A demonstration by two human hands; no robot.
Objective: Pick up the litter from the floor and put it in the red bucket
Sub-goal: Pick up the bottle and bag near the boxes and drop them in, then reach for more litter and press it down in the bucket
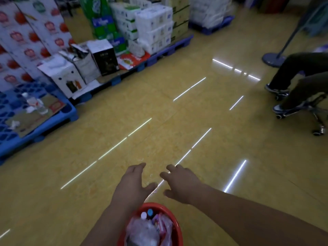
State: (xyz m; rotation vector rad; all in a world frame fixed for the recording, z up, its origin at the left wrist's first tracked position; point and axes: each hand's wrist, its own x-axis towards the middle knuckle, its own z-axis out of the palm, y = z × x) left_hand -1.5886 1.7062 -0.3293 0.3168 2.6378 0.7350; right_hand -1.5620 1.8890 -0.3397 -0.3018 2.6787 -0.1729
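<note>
Red plastic marks the bucket [174, 226] at the bottom edge of the view, directly under the person's forearms. It is heaped with litter [143, 231]: crumpled clear plastic, pink wrappers and 2 bottle caps, 1 white and 1 blue. Both hands reach out just beyond its rim over the glossy yellow floor [159, 112], the left hand [132, 187] and right hand [182, 185] close together but apart. The fingers [139, 166] of both are spread wide and loose, holding nothing. The step in hand looks like the gap between a drop into the bucket and a search for the next piece, and the collecting seems far along, since the open floor ahead shows no plain rubbish. A pale speck [151, 174] lies between the 2 hands, too small to tell whether it is litter or glare. The likelier remaining pieces sit to the left, on the cardboard [35, 118] over a blue pallet [71, 112]: a clear bottle [34, 103] and some crumpled white paper [14, 124]. Those rest on the pallet, not the floor, so whether they count is uncertain. The next move probably calls for scanning the floor edges, stepping left, and bringing the bucket along, while keeping clear of the seated person [292, 82] on a wheeled chair at the right.
</note>
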